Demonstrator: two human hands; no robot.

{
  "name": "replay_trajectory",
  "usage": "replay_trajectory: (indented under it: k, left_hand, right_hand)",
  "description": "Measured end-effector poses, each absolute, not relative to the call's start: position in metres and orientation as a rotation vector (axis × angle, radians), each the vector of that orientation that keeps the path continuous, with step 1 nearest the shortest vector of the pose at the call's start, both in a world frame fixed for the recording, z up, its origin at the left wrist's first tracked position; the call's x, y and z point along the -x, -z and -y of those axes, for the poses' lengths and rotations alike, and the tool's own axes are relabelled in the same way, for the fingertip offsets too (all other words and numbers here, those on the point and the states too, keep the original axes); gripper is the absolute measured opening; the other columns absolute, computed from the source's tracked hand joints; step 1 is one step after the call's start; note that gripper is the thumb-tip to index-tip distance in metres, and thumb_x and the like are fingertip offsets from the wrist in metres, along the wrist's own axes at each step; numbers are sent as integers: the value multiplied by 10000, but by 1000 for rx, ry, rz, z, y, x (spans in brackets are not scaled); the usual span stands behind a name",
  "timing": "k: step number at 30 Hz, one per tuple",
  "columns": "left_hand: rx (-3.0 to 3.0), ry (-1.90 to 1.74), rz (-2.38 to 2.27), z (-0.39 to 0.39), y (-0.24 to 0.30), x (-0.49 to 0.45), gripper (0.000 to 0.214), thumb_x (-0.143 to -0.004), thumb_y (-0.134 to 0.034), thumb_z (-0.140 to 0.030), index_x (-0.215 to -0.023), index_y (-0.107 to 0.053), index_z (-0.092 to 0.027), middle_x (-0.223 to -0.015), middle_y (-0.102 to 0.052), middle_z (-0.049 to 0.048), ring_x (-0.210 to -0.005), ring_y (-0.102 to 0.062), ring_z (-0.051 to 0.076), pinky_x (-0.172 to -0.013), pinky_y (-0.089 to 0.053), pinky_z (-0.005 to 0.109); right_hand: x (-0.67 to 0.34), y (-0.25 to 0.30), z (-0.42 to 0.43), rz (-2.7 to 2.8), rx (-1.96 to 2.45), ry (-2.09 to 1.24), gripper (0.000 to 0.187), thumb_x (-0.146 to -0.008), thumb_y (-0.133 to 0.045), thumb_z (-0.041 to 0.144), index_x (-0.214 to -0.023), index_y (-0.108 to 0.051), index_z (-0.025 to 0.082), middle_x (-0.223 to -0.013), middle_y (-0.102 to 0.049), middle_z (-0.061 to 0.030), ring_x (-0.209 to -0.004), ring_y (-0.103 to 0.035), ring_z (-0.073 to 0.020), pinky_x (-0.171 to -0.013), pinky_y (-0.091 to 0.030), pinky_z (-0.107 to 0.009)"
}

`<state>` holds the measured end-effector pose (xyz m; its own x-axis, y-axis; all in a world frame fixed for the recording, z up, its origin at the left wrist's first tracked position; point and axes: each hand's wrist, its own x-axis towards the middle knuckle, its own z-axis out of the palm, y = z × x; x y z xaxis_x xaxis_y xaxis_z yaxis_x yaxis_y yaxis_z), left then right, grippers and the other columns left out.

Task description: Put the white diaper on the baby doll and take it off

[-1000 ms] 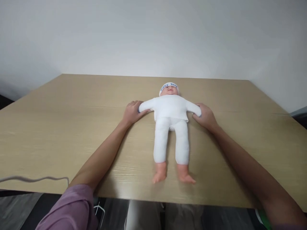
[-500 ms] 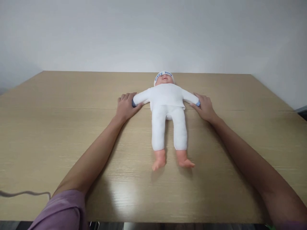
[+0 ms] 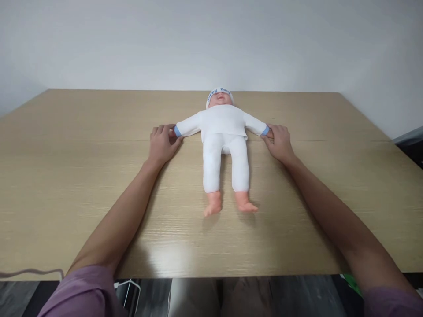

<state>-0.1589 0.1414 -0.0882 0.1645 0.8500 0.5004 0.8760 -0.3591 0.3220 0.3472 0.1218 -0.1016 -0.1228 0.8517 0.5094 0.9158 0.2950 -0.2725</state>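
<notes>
A baby doll (image 3: pixel 223 121) in a white top and white trousers lies on its back with its head toward the far edge. Its arms are spread wide, its bare feet point at me, and a white headband with blue lettering covers its forehead and eyes. My left hand (image 3: pixel 162 141) is closed around the doll's hand on the left, just beyond the blue cuff. On the other side my right hand (image 3: pixel 278 141) pinches the doll's other hand past its blue cuff. Both of the doll's hands are partly hidden by my fingers.
The doll rests on a wide wooden table (image 3: pixel 82 185) that has a seam across it. Behind stands a pale wall (image 3: pixel 198 44). A cable (image 3: pixel 33 272) runs along the near left edge. A dark object (image 3: pixel 411 143) sits beyond the right edge.
My hands have slid outward from the doll's sleeve ends onto its hands, so the blue cuffs show more. The view has tilted down, revealing the table's near edge and the floor.
</notes>
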Motion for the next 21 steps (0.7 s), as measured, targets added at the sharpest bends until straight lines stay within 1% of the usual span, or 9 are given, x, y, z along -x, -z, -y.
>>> replay_trajectory:
  k: [3,6,10,12,16,17,19,20,21]
  left_hand:
    - [2367,965,1762,-142,87,160,523,-1010,-604,-606,-1369,-645,-227,-1363,-676,170,-1281,-556,404,-1156,-422,589]
    - [2348,966,1775,-136,86,158,497,-1000,-627,-527,-1389,-649,-219,-1417,-657,177,-1329,-542,407,-1169,-414,589]
    - [2268,1020,1800,-110,78,147,520,-1005,-612,-451,-1454,-607,-190,-1508,-617,204,-1407,-516,402,-1179,-408,577]
    - [2243,1070,1801,-85,65,135,470,-1033,-577,-433,-1441,-607,-203,-1489,-635,193,-1403,-534,381,-1185,-409,565]
    - [2278,1259,1739,7,28,99,372,-1090,-505,-427,-1398,-614,-249,-1437,-687,141,-1366,-585,339,-1211,-419,564]
    - [2282,1317,1758,40,24,90,372,-1099,-491,-448,-1397,-612,-262,-1426,-694,134,-1339,-602,338,-1199,-432,577]
    - [2289,1382,1903,115,29,74,406,-1094,-461,-515,-1382,-635,-287,-1397,-702,149,-1306,-618,363,-1152,-462,625]
    - [2359,1396,1953,154,39,67,420,-1073,-447,-572,-1299,-684,-309,-1311,-726,156,-1264,-636,377,-1124,-469,655]
    - [2540,1385,1971,192,54,62,446,-1027,-454,-655,-1167,-732,-336,-1177,-749,157,-1173,-664,388,-1081,-479,683]
  right_hand:
    - [-348,102,-126,1985,1559,154,540,-1024,-567,473,-1465,-624,167,-1394,-689,-204,-1295,-566,-404,-1164,-448,-588]
    - [-346,100,-122,1983,1534,180,583,-984,-592,412,-1507,-588,154,-1449,-653,-214,-1341,-549,-404,-1185,-439,-596]
    - [-333,91,-93,1942,1524,194,653,-928,-597,325,-1561,-526,180,-1512,-613,-208,-1403,-527,-404,-1207,-421,-633]
    - [-315,79,-67,1914,1511,178,628,-948,-575,321,-1562,-520,202,-1522,-618,-196,-1419,-535,-400,-1211,-419,-648]
    - [-263,38,15,1811,1400,105,518,-1044,-497,407,-1533,-549,243,-1483,-669,-176,-1408,-583,-393,-1223,-418,-673]
    - [-251,29,42,1774,1370,62,504,-1060,-477,428,-1527,-561,259,-1473,-680,-170,-1401,-595,-388,-1228,-423,-672]
    - [-238,23,107,1702,1388,-47,503,-1064,-461,469,-1522,-588,304,-1463,-689,-166,-1388,-613,-397,-1190,-469,-687]
    - [-237,28,142,1688,1408,-106,496,-1045,-484,496,-1492,-625,332,-1415,-714,-168,-1362,-632,-413,-1162,-490,-708]
    - [-239,39,179,1702,1412,-159,458,-1008,-529,528,-1404,-693,364,-1295,-758,-165,-1289,-671,-429,-1119,-514,-729]
